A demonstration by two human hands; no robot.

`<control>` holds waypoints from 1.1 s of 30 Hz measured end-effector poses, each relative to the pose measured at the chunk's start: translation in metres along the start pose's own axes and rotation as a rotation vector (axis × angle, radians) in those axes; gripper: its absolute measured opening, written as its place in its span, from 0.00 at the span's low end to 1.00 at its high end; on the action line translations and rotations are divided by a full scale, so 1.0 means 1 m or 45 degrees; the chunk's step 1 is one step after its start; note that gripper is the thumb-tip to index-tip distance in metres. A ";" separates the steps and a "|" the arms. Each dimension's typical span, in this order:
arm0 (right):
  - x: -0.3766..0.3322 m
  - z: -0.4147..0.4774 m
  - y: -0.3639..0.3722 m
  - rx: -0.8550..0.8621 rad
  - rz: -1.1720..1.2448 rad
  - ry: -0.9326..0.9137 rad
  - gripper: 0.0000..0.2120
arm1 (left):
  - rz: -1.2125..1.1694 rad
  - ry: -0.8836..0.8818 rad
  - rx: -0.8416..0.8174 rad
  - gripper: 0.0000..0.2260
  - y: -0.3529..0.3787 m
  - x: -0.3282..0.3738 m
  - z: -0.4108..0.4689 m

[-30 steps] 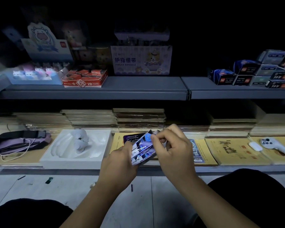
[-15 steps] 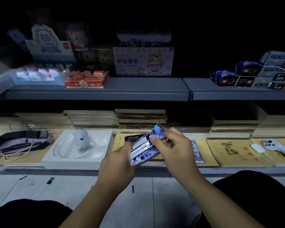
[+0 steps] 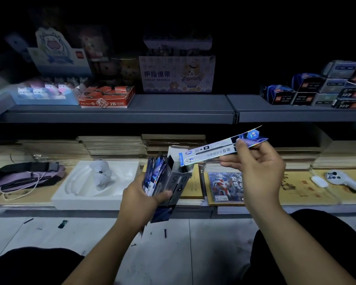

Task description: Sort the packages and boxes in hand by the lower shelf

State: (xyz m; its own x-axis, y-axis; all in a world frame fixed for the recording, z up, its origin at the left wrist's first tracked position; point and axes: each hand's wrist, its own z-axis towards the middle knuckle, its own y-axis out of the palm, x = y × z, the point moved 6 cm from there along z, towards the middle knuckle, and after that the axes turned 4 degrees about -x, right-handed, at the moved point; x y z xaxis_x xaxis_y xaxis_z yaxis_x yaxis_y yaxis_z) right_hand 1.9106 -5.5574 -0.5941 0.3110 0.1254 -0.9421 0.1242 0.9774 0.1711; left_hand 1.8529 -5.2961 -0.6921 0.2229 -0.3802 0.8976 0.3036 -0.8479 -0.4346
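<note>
The left hand [image 3: 141,199] holds a small open box [image 3: 174,183] in front of the low shelf [image 3: 103,212]. Its fingers and thumb are curled round the box, and the box stands nearly upright with its top flap open. Inside it sits a bunch of thin shiny packs [image 3: 154,174], blue and silver, packed close together.

The right hand [image 3: 260,171] is up higher and off to the right. Its thumb and fingers pinch one long flat pack [image 3: 218,150] near its top end (the end with a little blue tab). This pack lies tilted, with its low end just over the open mouth of the box. It looks clear of the box, but the light is dim, so I cannot be sure they do not touch.

On the low shelf, left of the box, there is a white tray [image 3: 119,194] with a small white toy [image 3: 101,174] in it. Further left lies a purple pouch [image 3: 25,177] with a string. Just behind the right hand lies a card with a red and silver hero [image 3: 224,187]. Far right rests a white handle thing [image 3: 345,179] with buttons. Stacks of brown books [image 3: 113,146] stand at the back.

On the top shelf [image 3: 173,112] sit a red box marked 2B [image 3: 106,97], a box with a bear on it [image 3: 177,74] and some dark blue boxes [image 3: 308,89].
</note>
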 end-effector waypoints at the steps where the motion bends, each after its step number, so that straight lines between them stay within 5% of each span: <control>1: 0.000 0.000 0.000 -0.012 -0.013 -0.008 0.05 | -0.052 0.005 0.005 0.24 0.000 0.001 -0.001; 10: -0.002 -0.007 0.009 -0.137 -0.188 -0.161 0.03 | -0.126 0.061 -0.005 0.27 0.000 0.011 -0.004; 15: 0.011 -0.017 0.023 -0.356 -0.772 -0.404 0.14 | -0.026 0.083 -0.023 0.28 0.002 0.014 -0.006; 19: 0.036 -0.022 0.039 -0.564 -1.083 -0.277 0.15 | 0.046 0.104 -0.035 0.26 0.006 0.022 -0.010; 25: 0.045 -0.017 0.036 -0.537 -0.960 -0.109 0.16 | 0.107 0.101 -0.035 0.25 0.005 0.024 -0.010; 33: 0.029 -0.025 0.040 -0.528 -0.724 -0.310 0.07 | 0.196 0.134 -0.050 0.24 0.007 0.026 -0.012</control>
State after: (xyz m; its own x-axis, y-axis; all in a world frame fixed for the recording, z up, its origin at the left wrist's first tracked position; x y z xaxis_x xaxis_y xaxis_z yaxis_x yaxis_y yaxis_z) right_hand 1.9011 -5.5109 -0.6220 0.5106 -0.4134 -0.7539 -0.0224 0.8702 -0.4923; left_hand 1.8494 -5.3167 -0.6708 0.1652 -0.5414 0.8244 0.2368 -0.7896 -0.5660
